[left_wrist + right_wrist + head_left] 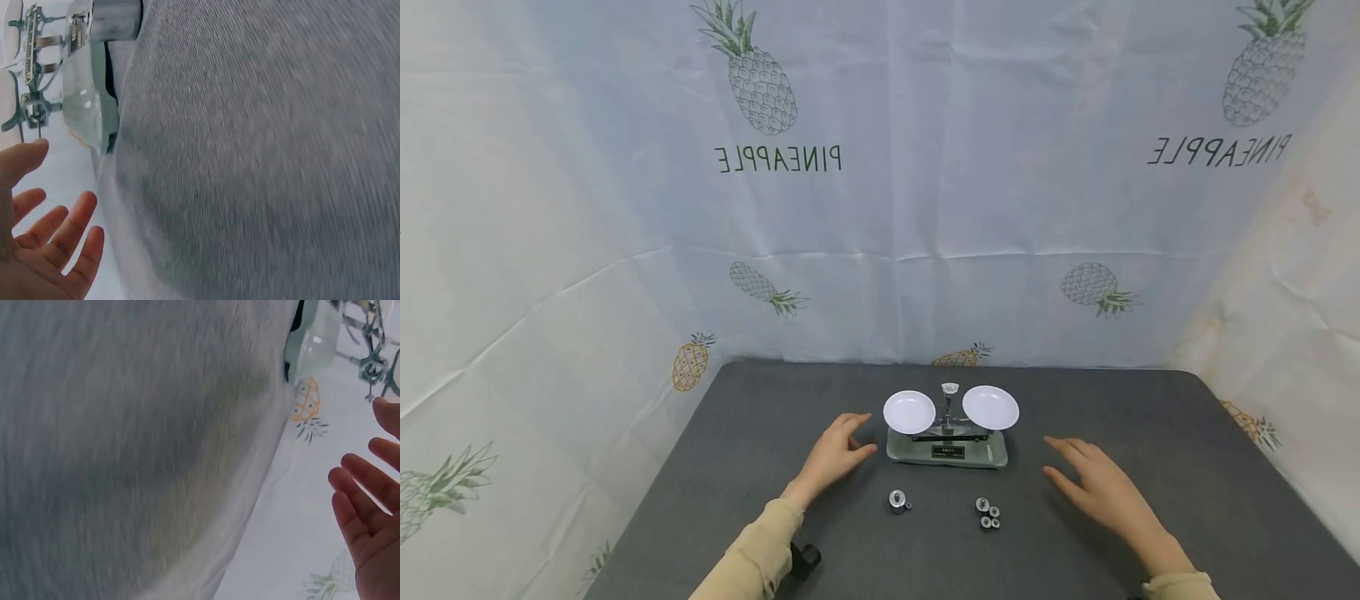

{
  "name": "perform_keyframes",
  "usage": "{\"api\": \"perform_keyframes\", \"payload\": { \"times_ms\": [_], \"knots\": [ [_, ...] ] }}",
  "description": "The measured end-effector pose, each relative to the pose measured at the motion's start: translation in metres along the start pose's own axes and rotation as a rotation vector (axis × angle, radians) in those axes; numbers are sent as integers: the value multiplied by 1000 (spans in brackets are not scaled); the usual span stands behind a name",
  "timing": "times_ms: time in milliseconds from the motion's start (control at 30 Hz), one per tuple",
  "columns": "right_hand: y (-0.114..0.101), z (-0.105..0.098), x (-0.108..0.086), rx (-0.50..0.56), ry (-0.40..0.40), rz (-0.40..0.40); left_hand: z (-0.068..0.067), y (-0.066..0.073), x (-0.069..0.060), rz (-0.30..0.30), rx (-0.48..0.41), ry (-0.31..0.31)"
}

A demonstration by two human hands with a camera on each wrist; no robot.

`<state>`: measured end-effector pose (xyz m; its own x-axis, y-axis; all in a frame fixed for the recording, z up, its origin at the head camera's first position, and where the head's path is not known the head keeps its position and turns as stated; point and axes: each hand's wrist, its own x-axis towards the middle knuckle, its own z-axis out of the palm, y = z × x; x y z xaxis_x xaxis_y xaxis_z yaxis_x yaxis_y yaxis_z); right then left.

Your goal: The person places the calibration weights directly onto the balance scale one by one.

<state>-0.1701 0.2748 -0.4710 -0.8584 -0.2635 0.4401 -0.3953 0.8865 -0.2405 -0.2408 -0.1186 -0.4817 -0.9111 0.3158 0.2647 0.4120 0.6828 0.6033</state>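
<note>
A balance scale with a grey-green base (947, 451) and two white pans, left (909, 412) and right (991, 407), stands toward the back of the dark table. My left hand (833, 454) is just left of the scale, fingers spread and holding nothing; in the left wrist view the hand (53, 234) is beside the scale's base (87, 94). To the right of the scale, with a wider gap, my right hand (1101, 486) is held with relaxed fingers and nothing in it. The right wrist view shows this hand (375, 506) below the scale's base (314, 340).
In front of the scale stand a larger metal weight (897, 500) with a tiny one beside it, and a cluster of several small weights (987, 522) to the right. A black object (805, 561) lies by the left sleeve. Pineapple-printed cloth (925, 208) hangs behind the table (895, 567).
</note>
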Motion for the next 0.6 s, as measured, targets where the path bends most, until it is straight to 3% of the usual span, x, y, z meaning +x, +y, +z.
{"api": "perform_keyframes", "payload": {
  "times_ms": [267, 600],
  "knots": [
    [-14, 14, 2, 132, -9, -40, 16, 0, 5, -63, -140, -38],
    [-24, 27, 5, 316, -95, -118, 33, 4, 12, -70, -182, -72]
  ]
}}
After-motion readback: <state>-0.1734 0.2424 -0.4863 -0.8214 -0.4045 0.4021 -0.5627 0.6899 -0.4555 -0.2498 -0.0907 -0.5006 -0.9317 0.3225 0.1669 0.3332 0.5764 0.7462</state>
